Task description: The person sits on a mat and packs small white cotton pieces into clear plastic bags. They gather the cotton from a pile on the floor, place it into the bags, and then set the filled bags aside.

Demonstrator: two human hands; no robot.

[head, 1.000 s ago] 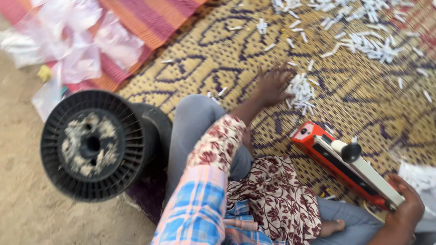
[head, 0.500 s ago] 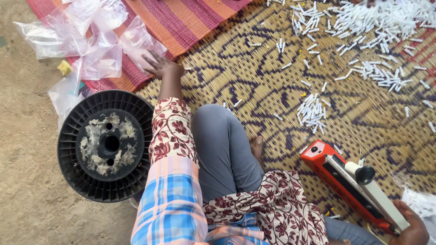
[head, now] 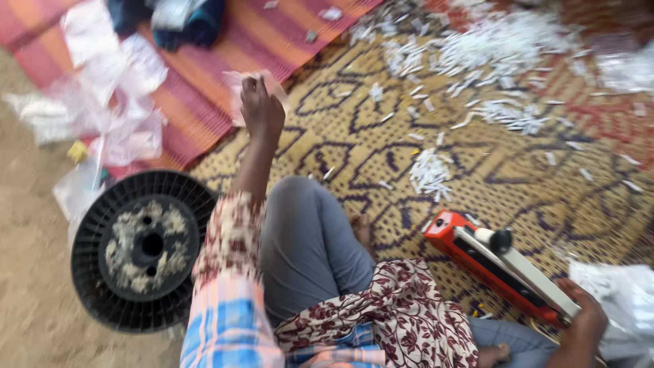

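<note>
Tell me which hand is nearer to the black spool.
Left. The left hand is raised over the mat's edge, holding a thin clear plastic bag, up and right of the black spool. The right hand rests at the red sealer, far across.

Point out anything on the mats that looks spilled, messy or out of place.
Small white pieces lie scattered in loose heaps across the patterned mat, with strays between the heaps. Clear plastic bags sit crumpled, partly off the striped mat onto sand. The left hand holds one bag up. The picture is blurred.
</note>
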